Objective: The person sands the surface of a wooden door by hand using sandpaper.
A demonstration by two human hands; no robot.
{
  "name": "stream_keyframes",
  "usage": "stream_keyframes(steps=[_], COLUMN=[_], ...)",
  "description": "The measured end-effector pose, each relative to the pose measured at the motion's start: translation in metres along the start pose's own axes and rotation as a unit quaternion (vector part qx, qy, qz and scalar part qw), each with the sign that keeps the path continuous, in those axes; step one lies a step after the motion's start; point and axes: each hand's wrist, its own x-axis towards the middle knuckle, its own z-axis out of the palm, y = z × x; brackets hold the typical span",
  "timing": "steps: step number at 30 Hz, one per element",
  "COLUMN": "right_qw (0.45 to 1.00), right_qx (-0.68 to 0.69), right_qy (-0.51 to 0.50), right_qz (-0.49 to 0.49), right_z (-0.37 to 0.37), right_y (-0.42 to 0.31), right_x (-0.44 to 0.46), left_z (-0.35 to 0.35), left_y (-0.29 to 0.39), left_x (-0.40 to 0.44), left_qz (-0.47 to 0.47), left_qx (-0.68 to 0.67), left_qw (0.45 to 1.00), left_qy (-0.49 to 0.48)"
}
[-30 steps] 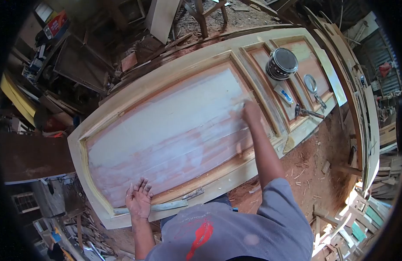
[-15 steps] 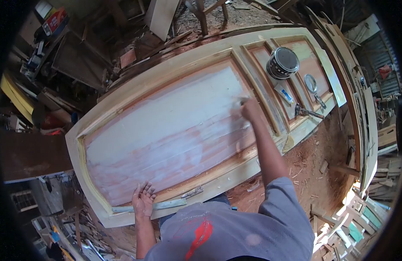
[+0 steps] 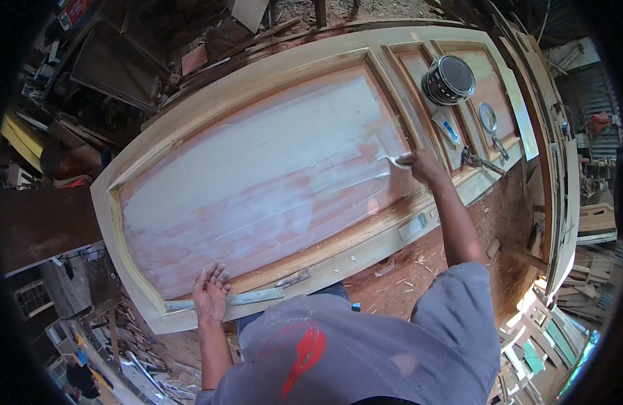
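— Head view: since half a second ago the right hand [image 3: 427, 167] has shifted toward the crossrail [image 3: 402, 101] of the panelled door [image 3: 291, 155]. Grip?

— Closed around a thin white-edged blade [image 3: 395, 163]. Left hand [image 3: 211, 291]: palm up, fingers loosely parted, near a pale blue-green strip [image 3: 254, 297] along the near stile [image 3: 352, 262].

— Condition of the door?

— One door, lying flat before the person: pale wooden frame, three recessed panels. The largest panel [image 3: 257, 182] carries a patchy whitish coat over reddish-brown, streakier toward the near side.

— Count the loose items.

— One dark lidded can [image 3: 449, 79], one white-and-blue packet [image 3: 449, 130], one hammer [image 3: 483, 162], one round silvery object [image 3: 487, 117], one flat pale plate [image 3: 413, 227].

— Markings?

— Can and packet: printed, lettering illegible at this size. Grey shirt [image 3: 365, 344]: red motif.
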Motion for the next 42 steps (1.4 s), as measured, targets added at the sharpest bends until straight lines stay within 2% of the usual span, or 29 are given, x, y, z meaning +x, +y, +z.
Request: stream_keyframes(steps=[2, 5, 8, 9, 12, 13, 16, 17, 20, 22, 24, 26, 29, 31, 33, 34, 35, 38, 39, 42], right_qw=[0.998, 0.999, 0.997, 0.992, 0.972, 0.968, 0.960, 0.959, 0.929, 0.928, 0.920, 0.953, 0.958, 0.960, 0.938, 0.945, 0.947, 0.952, 0.951, 0.958], right_qx=[0.061, 0.020, 0.058, 0.032, 0.114, 0.114, 0.021, -0.027, 0.006, 0.002, -0.047, -0.012, 0.098, 0.108, 0.139, 0.112, 0.067, 0.038, 0.045, 0.033], right_qy=[0.024, 0.034, -0.013, -0.050, 0.086, 0.172, 0.220, 0.195, 0.264, 0.264, 0.312, 0.179, 0.117, 0.080, 0.252, 0.202, 0.205, 0.157, 0.189, 0.169], right_qz=[-0.022, -0.034, 0.053, 0.109, 0.185, 0.143, 0.172, 0.204, 0.260, 0.261, 0.231, 0.242, 0.241, 0.244, 0.194, 0.231, 0.237, 0.260, 0.242, 0.230], right_z=[0.034, 0.030, 0.026, 0.017, 0.008, 0.021, 0.060, 0.073, 0.095, 0.123, 0.157, 0.142, 0.102, 0.084, 0.093, 0.070, 0.061, 0.064, 0.072, 0.097], right_y=[0.038, 0.025, 0.016, 0.006, -0.025, -0.025, -0.021, -0.025, -0.076, -0.106, -0.138, -0.177, -0.192, -0.148, -0.072, -0.052, -0.036, -0.018, -0.024, -0.050], right_x=[-0.021, -0.065, -0.088, -0.091, -0.090, -0.083, -0.057, -0.054, -0.051, -0.054, -0.061, -0.071, -0.087, -0.081, -0.078, -0.075, -0.073, -0.065, -0.067, -0.074], left_z=[-0.003, -0.001, 0.003, 0.002, -0.001, 0.000, 0.003, 0.003, -0.002, -0.005, -0.003, -0.002, 0.009, 0.010, 0.005, 0.001, -0.003, -0.012, -0.013, -0.015], left_y=[0.001, 0.002, 0.003, 0.004, 0.002, 0.003, 0.006, 0.008, 0.009, 0.008, 0.005, 0.002, 0.006, 0.011, 0.009, 0.009, 0.009, 0.004, 0.004, 0.003], left_x=[0.006, 0.011, 0.013, 0.014, 0.018, 0.017, 0.013, 0.012, 0.010, 0.010, 0.013, 0.016, 0.013, 0.011, 0.009, 0.008, 0.008, 0.007, 0.007, 0.005], left_qz=[0.001, -0.004, -0.004, -0.006, -0.006, -0.007, -0.009, -0.009, -0.007, -0.015, -0.024, -0.032, -0.029, -0.020, -0.015, -0.013, -0.012, -0.027, -0.026, -0.027], left_qx=[-0.001, -0.005, -0.005, -0.005, -0.011, -0.010, -0.001, 0.000, -0.006, -0.005, -0.008, -0.015, -0.004, -0.005, -0.005, -0.004, -0.002, -0.008, -0.010, -0.009], left_qw=[1.000, 1.000, 0.999, 0.999, 0.999, 0.999, 0.999, 0.999, 0.999, 0.999, 0.998, 0.997, 0.997, 0.997, 0.997, 0.997, 0.997, 0.997, 0.997, 0.997], left_qy=[-0.012, -0.025, -0.033, -0.035, -0.040, -0.041, -0.042, -0.041, -0.039, -0.039, -0.049, -0.063, -0.077, -0.080, -0.077, -0.074, -0.073, -0.065, -0.065, -0.068])
